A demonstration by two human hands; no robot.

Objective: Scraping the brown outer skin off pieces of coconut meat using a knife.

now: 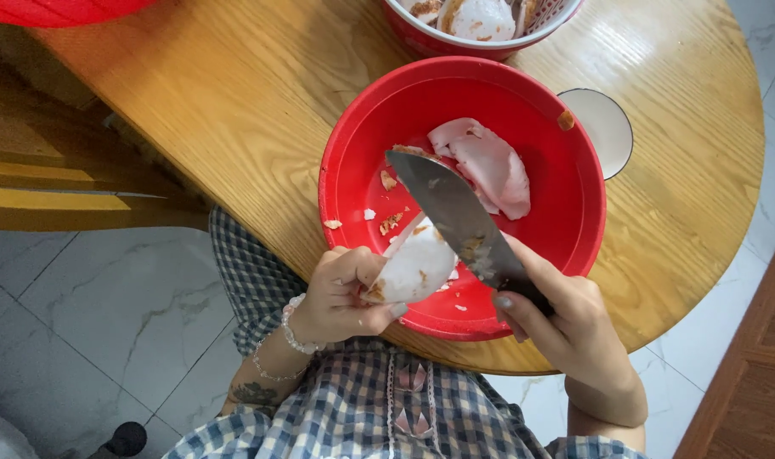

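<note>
Head view, looking down on a round wooden table (234, 93). Left hand (341, 297) is closed around a white peeled piece (415, 268), fingers curled under it and thumb on its near edge; the piece is held over the near rim of the red bowl (362, 144). Brown bits of skin cling to the lower left of the piece. Right hand (566, 319) grips a knife (455, 217) by the handle, forefinger laid along the side of the blade. The blade runs up and to the left over the bowl, its flat side touching the top of the piece; the tip ends near the bowl's middle. Blade carries smears and small scraps near the handle. Inside the bowl: a pale pink-white chunk (485, 166) lying right of the blade tip, plus scattered brown and white flakes (389, 223) on the left floor. A second red-rimmed bowl (455, 41) with white pieces sits at the far edge, just beyond the first. A white dish (607, 127) with a dark rim is tucked partly under the red bowl's right side. Beaded bracelets (294, 336) on the left wrist; checked garment (362, 408) below the table edge.
</note>
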